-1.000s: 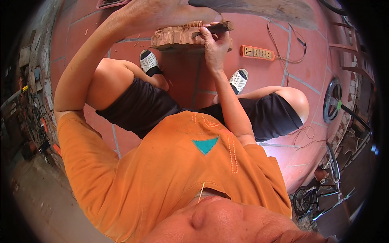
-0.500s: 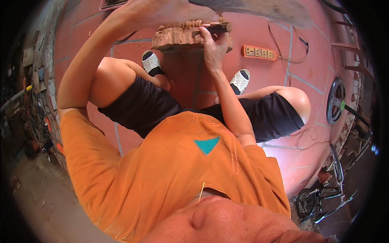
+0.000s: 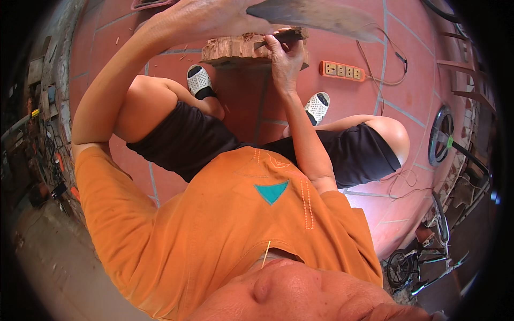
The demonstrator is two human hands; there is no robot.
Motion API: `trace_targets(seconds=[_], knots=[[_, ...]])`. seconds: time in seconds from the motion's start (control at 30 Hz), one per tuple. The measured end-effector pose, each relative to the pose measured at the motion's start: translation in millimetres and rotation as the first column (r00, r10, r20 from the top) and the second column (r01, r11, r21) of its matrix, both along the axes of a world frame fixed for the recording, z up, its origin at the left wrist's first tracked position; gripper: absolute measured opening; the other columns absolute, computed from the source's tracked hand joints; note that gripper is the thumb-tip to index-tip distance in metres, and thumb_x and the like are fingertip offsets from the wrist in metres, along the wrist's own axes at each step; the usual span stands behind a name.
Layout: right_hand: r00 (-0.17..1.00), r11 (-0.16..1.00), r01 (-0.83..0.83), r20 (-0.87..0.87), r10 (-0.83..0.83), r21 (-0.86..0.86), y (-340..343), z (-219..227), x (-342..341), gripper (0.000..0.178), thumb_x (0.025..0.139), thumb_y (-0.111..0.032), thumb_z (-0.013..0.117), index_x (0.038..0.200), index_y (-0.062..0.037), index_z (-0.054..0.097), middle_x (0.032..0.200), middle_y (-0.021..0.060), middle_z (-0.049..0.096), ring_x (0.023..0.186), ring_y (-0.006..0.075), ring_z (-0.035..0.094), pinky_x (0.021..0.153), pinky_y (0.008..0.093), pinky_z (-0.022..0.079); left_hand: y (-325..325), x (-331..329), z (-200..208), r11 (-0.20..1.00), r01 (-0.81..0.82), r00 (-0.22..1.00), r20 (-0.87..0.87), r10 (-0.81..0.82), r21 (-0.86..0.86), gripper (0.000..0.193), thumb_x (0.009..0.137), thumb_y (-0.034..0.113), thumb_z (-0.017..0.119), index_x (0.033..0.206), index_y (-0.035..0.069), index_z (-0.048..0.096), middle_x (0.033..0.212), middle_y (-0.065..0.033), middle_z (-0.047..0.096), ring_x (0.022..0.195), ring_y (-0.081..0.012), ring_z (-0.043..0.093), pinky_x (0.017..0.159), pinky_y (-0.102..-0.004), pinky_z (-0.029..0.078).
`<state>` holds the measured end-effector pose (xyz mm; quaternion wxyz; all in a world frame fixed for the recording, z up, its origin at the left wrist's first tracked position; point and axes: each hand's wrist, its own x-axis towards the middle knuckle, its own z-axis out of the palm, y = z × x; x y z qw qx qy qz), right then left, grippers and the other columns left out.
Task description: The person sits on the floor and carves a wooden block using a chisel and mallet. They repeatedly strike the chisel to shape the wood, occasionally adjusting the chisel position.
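Observation:
At the top of the view, my left hand [image 3: 222,20] is closed round the hidden handle of a large broad-bladed knife [image 3: 321,17]. Its grey blade reaches out to the right, blurred by motion, above a rough reddish-brown wooden block [image 3: 230,51] on the floor. My right hand [image 3: 286,61] is closed, thumb and fingers pinching a dark, narrow piece [image 3: 292,36] against the block's right end. What that piece is made of cannot be told. Part of the block's top is hidden behind the left hand and the blade.
An orange power strip [image 3: 342,70] with a cord lies on the red tiles right of the block. My feet in white sandals [image 3: 199,80] stand either side. A wheel-like ring [image 3: 441,134] and a bicycle [image 3: 423,262] are at the right. Wood chips lie at left.
My left hand has shifted the knife to the left and a little nearer, so more of the blade shows. My right hand keeps its pinch on the dark piece.

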<state>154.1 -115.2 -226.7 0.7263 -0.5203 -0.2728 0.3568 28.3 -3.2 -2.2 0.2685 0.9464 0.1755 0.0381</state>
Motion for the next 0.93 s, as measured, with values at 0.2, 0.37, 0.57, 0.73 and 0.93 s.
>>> trace_targets(seconds=[0.2, 0.37, 0.57, 0.73, 0.93], knots=[[0.996, 1.0, 0.01, 0.091, -0.011, 0.005, 0.5, 5.2, 0.7, 0.019, 0.093, -0.002, 0.074, 0.108, 0.0003, 0.064, 0.102, 0.0063, 0.072, 0.094, 0.0127, 0.067, 0.086, 0.0301, 0.056, -1.7, 2.9, 0.0, 0.995, 0.041, 0.99, 0.139, -0.028, -0.09, 0.079, 0.087, 0.024, 0.076, 0.157, 0.01, 0.042, 0.124, -0.0261, 0.068, 0.109, -0.0399, 0.07, 0.095, -0.0439, 0.054], [0.957, 0.999, -0.018, 0.288, 0.03, -0.043, 4.5, -8.4, 3.9, 0.022, 0.097, -0.006, 0.072, 0.114, -0.0006, 0.061, 0.106, 0.0051, 0.069, 0.094, 0.0148, 0.068, 0.087, 0.0302, 0.058, 10.2, -6.8, -20.3, 0.979, 0.124, 0.989, -0.102, -0.109, 0.16, 0.073, 0.09, 0.027, 0.072, 0.155, 0.01, 0.045, 0.129, -0.0249, 0.066, 0.112, -0.0416, 0.067, 0.098, -0.0445, 0.052], [1.0, 0.999, -0.014, 0.008, 0.014, 0.041, 2.0, -1.5, 1.8, 0.022, 0.094, -0.006, 0.074, 0.111, 0.0019, 0.064, 0.105, 0.0094, 0.073, 0.097, 0.0143, 0.067, 0.089, 0.0309, 0.054, -2.4, -1.0, 1.4, 0.996, 0.086, 0.991, 0.099, -0.085, -0.001, 0.071, 0.091, 0.029, 0.072, 0.154, 0.009, 0.047, 0.129, -0.0244, 0.066, 0.115, -0.0432, 0.065, 0.099, -0.0466, 0.051], [0.992, 0.999, -0.034, 0.122, 0.033, 0.009, 2.0, -7.7, 4.5, 0.028, 0.096, -0.004, 0.071, 0.12, 0.0005, 0.057, 0.114, 0.0123, 0.067, 0.099, 0.0182, 0.069, 0.082, 0.0324, 0.062, -16.9, 2.1, 15.9, 0.995, 0.04, 0.999, 0.013, -0.039, -0.087, 0.068, 0.092, 0.024, 0.069, 0.154, 0.01, 0.046, 0.132, -0.0243, 0.065, 0.118, -0.0403, 0.064, 0.099, -0.0462, 0.051], [0.996, 0.995, -0.082, 0.039, 0.084, -0.064, -0.6, -7.2, 7.7, 0.036, 0.095, -0.007, 0.075, 0.125, -0.0023, 0.057, 0.118, 0.016, 0.068, 0.103, 0.0215, 0.071, 0.084, 0.0324, 0.062, 6.8, -11.4, -12.4, 0.986, 0.037, 0.991, -0.132, -0.015, 0.161, 0.066, 0.095, 0.02, 0.063, 0.157, 0.014, 0.042, 0.147, -0.0213, 0.056, 0.131, -0.0338, 0.058, 0.109, -0.0439, 0.044]])
